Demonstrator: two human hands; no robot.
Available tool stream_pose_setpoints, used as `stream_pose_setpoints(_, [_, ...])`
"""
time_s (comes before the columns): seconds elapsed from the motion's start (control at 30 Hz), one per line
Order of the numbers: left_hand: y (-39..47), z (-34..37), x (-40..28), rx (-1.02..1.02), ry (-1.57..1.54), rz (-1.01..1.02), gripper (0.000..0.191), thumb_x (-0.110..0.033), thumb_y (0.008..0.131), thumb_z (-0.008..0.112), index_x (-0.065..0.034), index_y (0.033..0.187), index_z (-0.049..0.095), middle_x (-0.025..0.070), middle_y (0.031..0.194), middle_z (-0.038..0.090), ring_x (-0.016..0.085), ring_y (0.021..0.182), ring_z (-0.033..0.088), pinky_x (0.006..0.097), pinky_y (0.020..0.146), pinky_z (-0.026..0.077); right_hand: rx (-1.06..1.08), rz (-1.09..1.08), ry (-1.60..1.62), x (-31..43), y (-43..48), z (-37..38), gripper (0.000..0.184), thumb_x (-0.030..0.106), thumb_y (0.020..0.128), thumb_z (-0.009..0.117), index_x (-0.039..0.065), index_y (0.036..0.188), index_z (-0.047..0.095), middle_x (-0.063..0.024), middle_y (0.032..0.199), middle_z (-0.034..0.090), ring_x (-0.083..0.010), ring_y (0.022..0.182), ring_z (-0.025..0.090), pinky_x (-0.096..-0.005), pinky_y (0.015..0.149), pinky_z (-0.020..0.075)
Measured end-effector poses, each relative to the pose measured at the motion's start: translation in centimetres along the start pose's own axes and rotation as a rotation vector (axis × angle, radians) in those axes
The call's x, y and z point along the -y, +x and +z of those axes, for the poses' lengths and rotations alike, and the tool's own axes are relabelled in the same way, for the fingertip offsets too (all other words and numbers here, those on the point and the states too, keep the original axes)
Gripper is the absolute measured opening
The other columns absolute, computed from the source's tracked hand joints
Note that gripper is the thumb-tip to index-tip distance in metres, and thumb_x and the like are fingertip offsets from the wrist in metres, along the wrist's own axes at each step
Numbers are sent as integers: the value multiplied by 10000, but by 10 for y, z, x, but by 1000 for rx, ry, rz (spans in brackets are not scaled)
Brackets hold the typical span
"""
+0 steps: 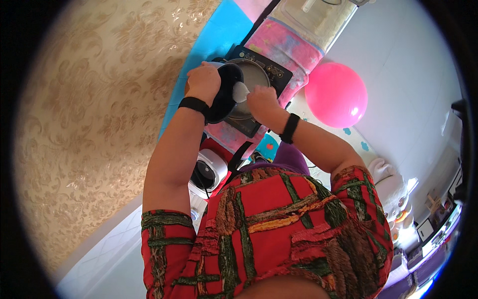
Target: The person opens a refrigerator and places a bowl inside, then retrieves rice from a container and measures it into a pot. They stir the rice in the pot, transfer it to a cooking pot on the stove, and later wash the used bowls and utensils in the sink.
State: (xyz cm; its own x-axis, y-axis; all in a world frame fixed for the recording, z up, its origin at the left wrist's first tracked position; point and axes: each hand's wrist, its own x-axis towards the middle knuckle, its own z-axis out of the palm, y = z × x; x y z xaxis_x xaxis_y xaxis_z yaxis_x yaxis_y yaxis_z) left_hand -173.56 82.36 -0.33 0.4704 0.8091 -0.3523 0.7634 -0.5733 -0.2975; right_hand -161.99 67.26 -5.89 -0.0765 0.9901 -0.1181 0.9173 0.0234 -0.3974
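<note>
My left hand [204, 83] grips the rim of a dark round bowl or inner pot [225, 99] and holds it tilted. The bowl overlaps the left side of a metal pan [255, 71], whose inside looks pale; its contents are hard to make out. Under the pan lies a black induction cooktop [282, 74] with round touch marks. In my right hand [263, 101] is a white ladle or large spoon [240, 92], its head at the bowl's right edge. That hand covers the handle.
Pink patterned cloth [287, 45] lies under the cooktop, with a clear-lidded bin [315, 17] beyond. A pink balloon [336, 95] is at the right. Patterned wallpaper [112, 112] borders the left. Below the cooktop stands a white appliance [210, 172] with a dark opening.
</note>
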Motion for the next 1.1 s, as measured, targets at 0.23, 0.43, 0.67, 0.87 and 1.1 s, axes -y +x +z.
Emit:
stream_pose_setpoints(0.23, [-8,-13,-22,14,318,0,284,-109,837,414,74,941,604,234,863,620,349,791,616,503,704,470,-59,25,32,12,-3,-1,132,143,721,548,95,825,615,-97,827,571,-242,767,581,-361,594,451])
stream_pose_setpoints(0.43, [-11,-19,-33,127,198,-33,232,-96,803,465,-18,886,667,212,930,624,363,869,603,567,803,414,-89,-7,21,38,29,21,146,162,757,528,106,854,622,-87,827,571,-260,784,579,-380,629,461])
stream_pose_setpoints(0.67, [0,-3,-22,214,190,-127,235,-101,806,472,1,910,657,230,949,615,373,878,597,577,817,406,-22,95,169,22,-18,18,163,152,777,503,63,869,604,-125,874,555,-279,816,581,-396,628,472])
stream_pose_setpoints(0.87, [2,-5,-38,199,228,-87,275,-96,772,550,26,1011,613,240,1024,586,493,945,521,574,654,466,-108,111,228,44,25,44,177,148,752,532,72,875,633,-143,872,581,-290,795,599,-387,632,489])
stream_pose_setpoints(1.1, [4,-13,-19,141,161,-49,249,-117,825,444,-22,891,663,206,962,616,366,880,596,521,810,439,50,122,241,24,-17,30,163,126,750,529,54,838,645,-150,863,583,-301,813,601,-392,639,492])
